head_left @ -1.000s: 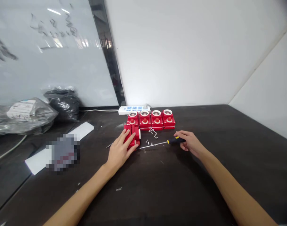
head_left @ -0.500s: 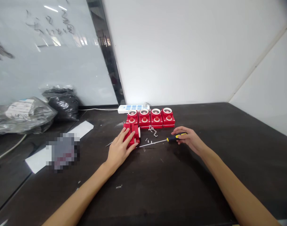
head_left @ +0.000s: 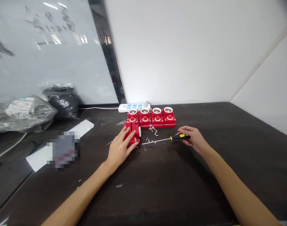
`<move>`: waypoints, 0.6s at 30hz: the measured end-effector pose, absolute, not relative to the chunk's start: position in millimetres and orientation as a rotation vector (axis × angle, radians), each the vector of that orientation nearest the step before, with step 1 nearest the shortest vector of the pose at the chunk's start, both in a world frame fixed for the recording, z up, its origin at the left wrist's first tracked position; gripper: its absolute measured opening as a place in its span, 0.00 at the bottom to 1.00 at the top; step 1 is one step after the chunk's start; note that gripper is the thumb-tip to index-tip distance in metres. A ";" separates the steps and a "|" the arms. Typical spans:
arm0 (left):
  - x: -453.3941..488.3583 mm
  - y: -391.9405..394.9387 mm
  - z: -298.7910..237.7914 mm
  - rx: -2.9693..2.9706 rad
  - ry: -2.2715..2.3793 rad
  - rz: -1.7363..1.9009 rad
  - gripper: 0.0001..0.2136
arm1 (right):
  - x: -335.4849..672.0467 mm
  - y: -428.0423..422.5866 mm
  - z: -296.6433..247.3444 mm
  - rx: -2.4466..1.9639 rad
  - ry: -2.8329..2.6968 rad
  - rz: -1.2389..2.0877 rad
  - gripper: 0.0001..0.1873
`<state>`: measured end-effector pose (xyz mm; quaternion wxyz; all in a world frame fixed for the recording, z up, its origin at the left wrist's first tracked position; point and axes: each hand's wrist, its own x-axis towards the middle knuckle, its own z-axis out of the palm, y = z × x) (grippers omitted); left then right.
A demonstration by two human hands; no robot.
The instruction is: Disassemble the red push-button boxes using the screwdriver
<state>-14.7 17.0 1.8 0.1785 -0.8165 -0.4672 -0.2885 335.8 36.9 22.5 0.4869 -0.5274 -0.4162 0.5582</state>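
Observation:
My left hand (head_left: 119, 147) lies over a red box (head_left: 131, 134) standing on its side, fingers spread across it and holding it against the table. A white round part of that box faces right. In my right hand (head_left: 192, 138) is a screwdriver (head_left: 178, 137) with a black and yellow handle, gripped near its rear end. Its long shaft points left, and the tip is just right of the red box, apart from it. Several small screws (head_left: 149, 141) lie behind the shaft. Beyond them is a tangled white cord (head_left: 154, 130).
Several similar red boxes (head_left: 157, 118) with white rings and red knobs stand in a row behind. A white power strip (head_left: 134, 108) is at the wall. Leftward are white paper (head_left: 37, 158) under a blurred object, and plastic bags (head_left: 63, 102). Small scraps (head_left: 119, 185) dot the dark table.
My right hand has drawn the screwdriver slightly to the right, so its tip has moved away from the red box. My left hand stays on the box.

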 end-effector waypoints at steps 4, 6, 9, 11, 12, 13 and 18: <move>-14.8 17.1 1.8 -2.320 -1.323 -0.814 0.23 | 335.7 36.4 23.0 -1.295 -1.006 1.357 0.19; -14.4 17.3 1.8 -2.324 -1.332 -0.822 0.23 | 332.6 35.9 23.0 -1.296 -1.021 1.356 0.19; -14.1 17.5 1.5 -2.329 -1.337 -0.832 0.23 | 327.6 35.1 22.7 -1.300 -1.042 1.351 0.20; -14.2 17.5 1.1 -2.331 -1.338 -0.834 0.22 | 326.0 34.7 22.7 -1.296 -1.044 1.355 0.19; -14.3 17.5 1.0 -2.329 -1.338 -0.836 0.22 | 326.0 34.4 22.9 -1.289 -1.042 1.360 0.19; -14.4 17.4 0.9 -2.327 -1.339 -0.836 0.22 | 326.5 34.2 23.2 -1.282 -1.038 1.363 0.19; -14.5 16.7 1.4 -2.334 -1.341 -0.846 0.22 | 332.2 34.3 24.9 -1.262 -1.006 1.364 0.19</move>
